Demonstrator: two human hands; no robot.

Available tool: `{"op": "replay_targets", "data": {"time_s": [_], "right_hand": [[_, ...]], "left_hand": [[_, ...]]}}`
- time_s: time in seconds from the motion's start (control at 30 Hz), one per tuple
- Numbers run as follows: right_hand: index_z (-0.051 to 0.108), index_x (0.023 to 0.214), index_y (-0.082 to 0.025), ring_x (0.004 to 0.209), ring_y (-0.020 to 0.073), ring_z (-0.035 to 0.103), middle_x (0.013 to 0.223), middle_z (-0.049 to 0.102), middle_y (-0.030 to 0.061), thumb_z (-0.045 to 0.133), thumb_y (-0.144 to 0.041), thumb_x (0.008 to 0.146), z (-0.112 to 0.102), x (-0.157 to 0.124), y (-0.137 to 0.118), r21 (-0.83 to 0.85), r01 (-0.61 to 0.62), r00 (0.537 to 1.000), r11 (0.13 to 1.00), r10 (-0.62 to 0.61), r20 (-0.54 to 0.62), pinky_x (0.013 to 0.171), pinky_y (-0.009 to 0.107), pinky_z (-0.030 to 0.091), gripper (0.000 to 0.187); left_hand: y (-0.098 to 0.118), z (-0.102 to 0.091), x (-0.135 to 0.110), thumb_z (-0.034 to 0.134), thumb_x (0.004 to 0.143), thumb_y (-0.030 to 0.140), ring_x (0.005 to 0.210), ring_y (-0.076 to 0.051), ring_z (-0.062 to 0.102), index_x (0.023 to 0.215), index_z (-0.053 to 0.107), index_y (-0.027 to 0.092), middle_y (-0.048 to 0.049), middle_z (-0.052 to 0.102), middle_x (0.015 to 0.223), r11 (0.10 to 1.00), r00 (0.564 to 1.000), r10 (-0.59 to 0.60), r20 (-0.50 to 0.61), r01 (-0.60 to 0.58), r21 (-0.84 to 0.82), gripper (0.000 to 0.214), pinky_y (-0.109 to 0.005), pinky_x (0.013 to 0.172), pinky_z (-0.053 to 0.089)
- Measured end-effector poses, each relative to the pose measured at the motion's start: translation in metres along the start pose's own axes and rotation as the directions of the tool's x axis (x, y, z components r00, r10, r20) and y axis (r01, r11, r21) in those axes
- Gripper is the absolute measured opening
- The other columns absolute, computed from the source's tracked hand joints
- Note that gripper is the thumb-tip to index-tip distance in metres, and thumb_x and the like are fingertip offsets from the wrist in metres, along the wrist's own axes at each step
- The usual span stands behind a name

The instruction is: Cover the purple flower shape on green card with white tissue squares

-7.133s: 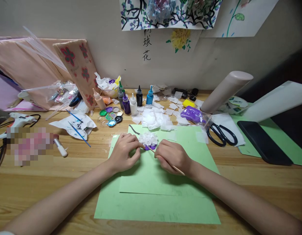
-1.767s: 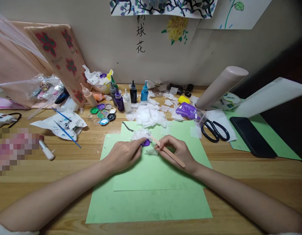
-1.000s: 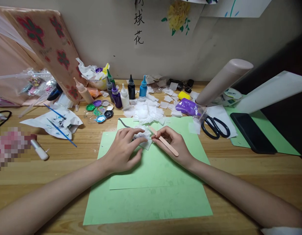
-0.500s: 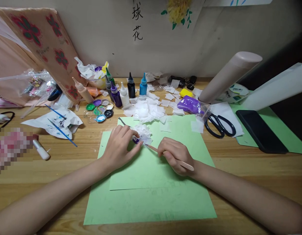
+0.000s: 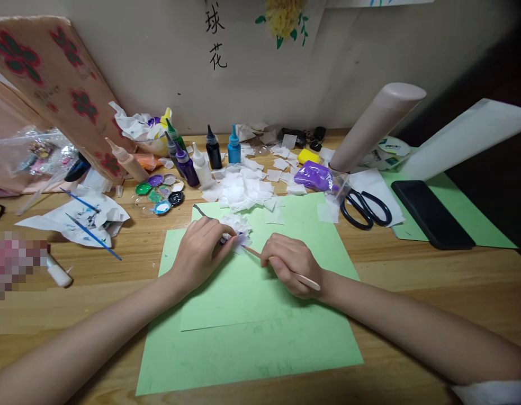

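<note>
A white tissue-paper flower [image 5: 237, 226] with a purple base lies on the upper green paper sheet [image 5: 260, 281]. My left hand [image 5: 199, 253] rests on the sheet, its fingers pinched against the flower's left side. My right hand [image 5: 288, 264] is closed round a thin wooden stick [image 5: 305, 278]. The stick's tip touches the flower's lower right edge. A second, larger green sheet [image 5: 252, 354] lies underneath.
Behind the sheets lie a pile of white tissue squares [image 5: 243, 191], ink bottles [image 5: 212, 152], small paint pots [image 5: 159, 191], a purple clay bag [image 5: 311, 175] and black scissors [image 5: 364, 208]. A black phone [image 5: 431, 214] sits right. Brushes on stained paper [image 5: 81, 216] lie left.
My right hand went from holding the stick loosely above the flower to gripping it low and pressing its tip into the flower. My left hand stays on the flower. The view tilted down and right.
</note>
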State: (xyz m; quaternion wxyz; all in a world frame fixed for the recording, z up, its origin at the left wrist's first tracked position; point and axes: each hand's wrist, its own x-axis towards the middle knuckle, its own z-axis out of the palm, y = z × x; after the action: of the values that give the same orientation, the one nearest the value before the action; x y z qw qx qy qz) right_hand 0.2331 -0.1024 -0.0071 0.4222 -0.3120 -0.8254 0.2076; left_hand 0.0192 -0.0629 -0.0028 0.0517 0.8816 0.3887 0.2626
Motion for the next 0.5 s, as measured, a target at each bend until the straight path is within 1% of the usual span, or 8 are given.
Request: {"op": "replay_targets", "data": {"time_s": [0.07,0.2,0.5], "right_hand": [[0.05,0.076,-0.021,0.061,0.016,0.048,0.064,0.056,0.0024,0.03,-0.019,0.095,0.0002,0.0,-0.0004,-0.004,-0.014,1.0,1.0,0.014,-0.013,0.06,0.029,0.041,0.028],[0.05,0.076,-0.022,0.063,0.0159,0.05,0.065,0.054,0.002,0.029,-0.02,0.096,0.0003,0.0008,-0.0002,0.01,-0.079,0.997,0.997,0.079,-0.023,0.062,0.03,0.042,0.029],[0.052,0.079,-0.021,0.068,0.0169,0.051,0.07,0.055,0.0029,0.028,-0.023,0.098,-0.0009,0.0019,0.0006,0.032,-0.175,0.985,0.984,0.175,0.009,0.066,0.031,0.041,0.03]], "left_hand": [[-0.0003,0.0001,0.0002,0.053,0.092,0.024,0.068,-0.016,0.046,0.087,0.059,0.017,-0.0003,0.054,0.066,1.0,1.0,-0.008,-0.013,0.008,-0.004,0.011,-0.028,0.061,0.032],[-0.0007,0.001,0.0007,0.053,0.092,0.026,0.067,-0.016,0.046,0.087,0.059,0.018,0.0001,0.053,0.065,1.0,1.0,-0.023,-0.013,0.023,-0.003,0.012,-0.028,0.06,0.032],[0.0007,0.0024,0.0023,0.049,0.094,0.03,0.065,-0.015,0.047,0.085,0.06,0.017,0.0002,0.054,0.064,0.999,0.998,-0.05,-0.03,0.049,-0.005,0.019,-0.028,0.06,0.034]]}}
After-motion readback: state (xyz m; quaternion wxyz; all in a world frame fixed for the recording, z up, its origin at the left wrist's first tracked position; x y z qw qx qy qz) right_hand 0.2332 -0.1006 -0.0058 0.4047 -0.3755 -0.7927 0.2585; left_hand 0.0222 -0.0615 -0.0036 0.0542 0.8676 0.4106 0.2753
